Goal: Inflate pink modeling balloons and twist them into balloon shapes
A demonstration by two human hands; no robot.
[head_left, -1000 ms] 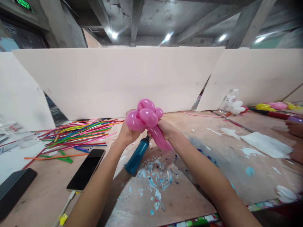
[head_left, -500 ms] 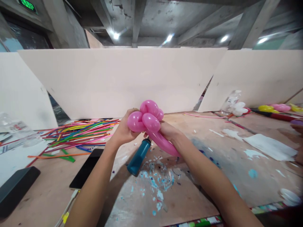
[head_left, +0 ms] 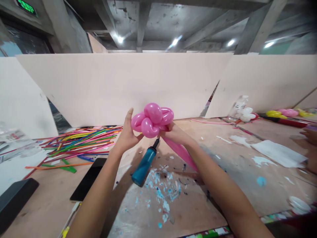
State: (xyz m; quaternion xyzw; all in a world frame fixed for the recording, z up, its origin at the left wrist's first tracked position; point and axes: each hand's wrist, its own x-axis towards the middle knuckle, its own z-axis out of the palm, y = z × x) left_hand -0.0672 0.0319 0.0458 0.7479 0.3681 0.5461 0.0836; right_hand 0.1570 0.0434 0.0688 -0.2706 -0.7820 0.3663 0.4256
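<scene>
I hold a pink twisted balloon [head_left: 153,119] above the table, its several round bubbles bunched like a flower. My left hand [head_left: 127,134] cups the bubbles from the left with its fingers stretched upward. My right hand [head_left: 172,132] is closed around the twist under the bubbles, and the balloon's long tail [head_left: 180,150] runs down beneath my right forearm. A teal hand pump [head_left: 144,163] lies on the table just below my hands.
A pile of uninflated coloured balloons [head_left: 81,140] lies at the left, with a black phone [head_left: 88,179] in front of it. At the right are white paper [head_left: 278,152], a plastic bottle [head_left: 238,106], more balloon shapes [head_left: 284,113] and another person's hand [head_left: 309,136].
The bubbles were turned and spread into a flatter flower shape. My left hand's fingers opened from a wrap to an upright cupping pose. The tail swung further under my right arm.
</scene>
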